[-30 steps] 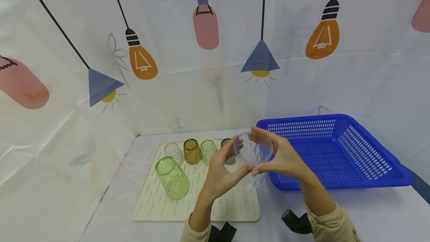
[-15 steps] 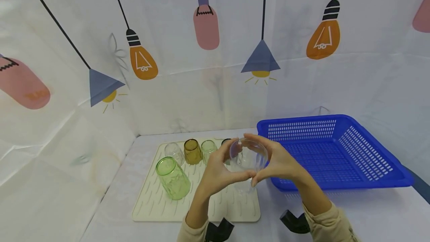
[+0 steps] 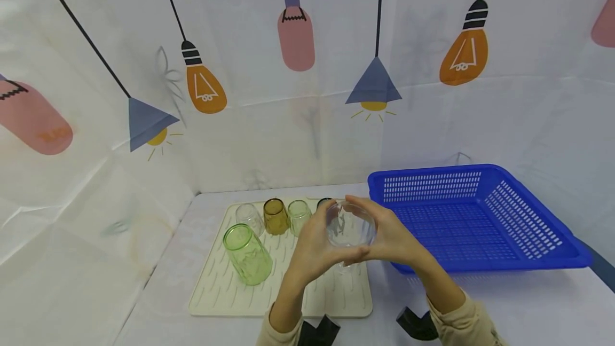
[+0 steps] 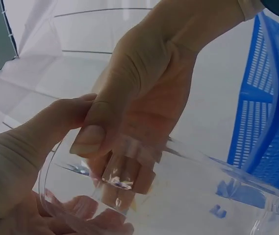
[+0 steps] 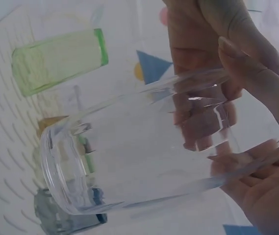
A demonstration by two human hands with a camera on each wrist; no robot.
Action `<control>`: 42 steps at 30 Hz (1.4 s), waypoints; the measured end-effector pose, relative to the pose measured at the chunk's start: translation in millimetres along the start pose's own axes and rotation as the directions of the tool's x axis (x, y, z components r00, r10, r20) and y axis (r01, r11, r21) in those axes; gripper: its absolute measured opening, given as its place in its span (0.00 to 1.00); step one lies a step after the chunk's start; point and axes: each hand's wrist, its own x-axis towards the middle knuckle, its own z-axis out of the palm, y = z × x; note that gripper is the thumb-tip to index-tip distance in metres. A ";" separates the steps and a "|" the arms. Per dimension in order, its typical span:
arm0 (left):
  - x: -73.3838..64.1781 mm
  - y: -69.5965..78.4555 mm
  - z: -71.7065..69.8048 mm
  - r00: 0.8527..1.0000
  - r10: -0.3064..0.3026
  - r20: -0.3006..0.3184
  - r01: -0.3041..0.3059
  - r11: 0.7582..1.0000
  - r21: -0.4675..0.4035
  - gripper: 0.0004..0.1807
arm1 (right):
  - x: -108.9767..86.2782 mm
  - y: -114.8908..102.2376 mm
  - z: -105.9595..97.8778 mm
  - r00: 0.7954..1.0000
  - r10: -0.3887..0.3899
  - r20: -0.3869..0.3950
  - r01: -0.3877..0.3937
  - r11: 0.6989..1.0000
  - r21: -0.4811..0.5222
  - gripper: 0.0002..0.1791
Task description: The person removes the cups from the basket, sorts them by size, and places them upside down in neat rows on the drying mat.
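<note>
A large clear drinking glass [image 3: 349, 228] is held up above the drying mat, its mouth toward the head camera. My left hand [image 3: 312, 244] curls round the near left of its rim end, and my right hand [image 3: 395, 236] grips the right side. The two thumbs meet at the front. In the right wrist view the thick base of the clear glass [image 5: 63, 171] points toward the mat. On the cream drying mat [image 3: 211, 292], a tall green glass [image 3: 250, 260] stands at the left. Behind it are a small clear glass [image 3: 249, 218], an amber glass [image 3: 276, 218] and a pale green glass [image 3: 298, 217].
A dark grey glass [image 5: 61, 215] shows in the right wrist view; my left hand mostly covers it in the head view. A blue plastic basket [image 3: 480, 263] stands on the white table [image 3: 158, 303] at the right. A white curtain [image 3: 288, 138] with printed lamps hangs behind.
Both hands have shifted a little left and lower in the head view, carrying the clear glass between them. The thumbs have come closer together. The glasses on the mat have not moved.
</note>
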 end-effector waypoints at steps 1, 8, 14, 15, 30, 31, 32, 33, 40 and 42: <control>0.0 0.9 0.0 1.000 -0.003 -0.003 0.003 1.000 0.007 0.48 | -0.1 0.2 0.5 1.000 -0.001 -0.004 0.001 1.000 -0.006 0.57; 1.1 0.2 2.6 1.000 -0.012 -0.004 0.012 0.999 0.045 0.48 | -0.6 1.3 5.4 0.999 -0.041 -0.036 0.040 0.999 -0.030 0.57; 1.2 -0.4 4.1 1.000 -0.001 -0.025 0.004 0.995 0.098 0.47 | -1.3 -0.8 10.1 0.999 -0.022 -0.049 0.018 0.996 -0.087 0.58; 1.1 -0.8 4.5 0.999 0.007 -0.033 -0.004 0.994 0.111 0.47 | -1.4 -1.0 10.4 0.999 -0.023 -0.046 0.018 0.995 -0.099 0.58; 2.9 -4.8 12.1 0.995 0.064 -0.081 -0.043 0.971 0.236 0.45 | -0.4 1.7 5.9 0.996 -0.066 0.067 0.081 0.968 -0.238 0.53; 3.1 -4.6 12.1 0.995 0.054 -0.078 -0.033 0.968 0.249 0.45 | -0.2 1.5 6.8 0.996 -0.060 0.066 0.074 0.969 -0.237 0.53; 3.4 -4.1 11.9 0.996 0.041 -0.074 -0.020 0.962 0.271 0.45 | -0.1 1.4 7.8 0.997 -0.052 0.064 0.065 0.970 -0.233 0.53; 3.7 -3.3 11.5 0.997 0.030 -0.067 -0.009 0.954 0.301 0.45 | 0.0 1.5 8.7 0.997 -0.047 0.060 0.059 0.972 -0.229 0.53; 5.6 3.8 7.1 0.999 0.007 -0.047 0.019 0.841 0.540 0.45 | 0.0 0.8 14.0 0.999 -0.030 0.035 0.037 0.973 -0.229 0.52; 6.2 3.6 6.3 0.998 0.010 -0.054 0.022 0.838 0.545 0.45 | 0.0 -0.3 13.9 0.999 -0.021 0.034 0.028 0.973 -0.228 0.53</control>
